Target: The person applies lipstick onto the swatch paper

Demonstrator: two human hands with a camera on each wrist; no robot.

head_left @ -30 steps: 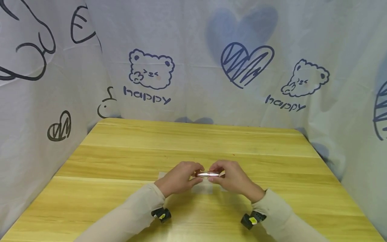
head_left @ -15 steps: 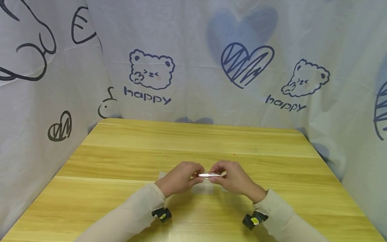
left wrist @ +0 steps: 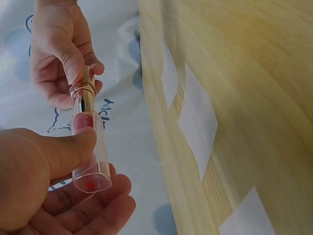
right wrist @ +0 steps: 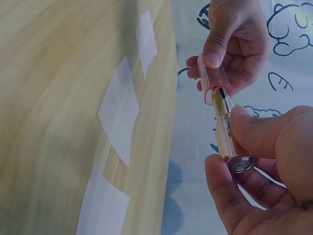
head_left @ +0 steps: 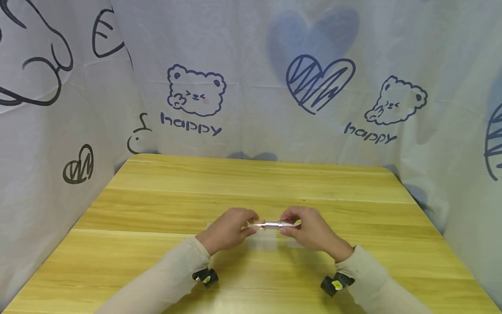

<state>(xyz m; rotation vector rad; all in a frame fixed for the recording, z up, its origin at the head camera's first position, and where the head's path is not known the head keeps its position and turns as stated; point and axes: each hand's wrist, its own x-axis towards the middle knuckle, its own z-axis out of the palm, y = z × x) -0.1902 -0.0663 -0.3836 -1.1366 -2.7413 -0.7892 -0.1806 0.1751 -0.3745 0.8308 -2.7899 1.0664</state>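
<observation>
A lipstick is held level above the table, stretched between both hands. Its clear cap (left wrist: 103, 159) is in my left hand (head_left: 227, 230), pinched between thumb and fingers. My right hand (head_left: 314, 229) grips the lipstick base (right wrist: 222, 134) at its far end, thumb on one side and fingers on the other. In the left wrist view, the gold inner tube (left wrist: 87, 101) and the pinkish-red lipstick tip (left wrist: 84, 121) sit partly inside the cap, and the gold tube shows between the cap's mouth and the base. Fingers hide part of the base.
Several white paper squares lie on the wooden table (head_left: 251, 183) beneath the hands; the middle paper (head_left: 262, 242) and right paper (head_left: 295, 243) show near the fingers. White cloth walls (head_left: 251, 109) with drawings stand behind and beside the table. A black camera (head_left: 333, 284) sits on the right wrist.
The hands have moved apart, left hand leftward and right hand rightward. The cap has slid partway off the lipstick, so more of the metallic tube shows between them.
</observation>
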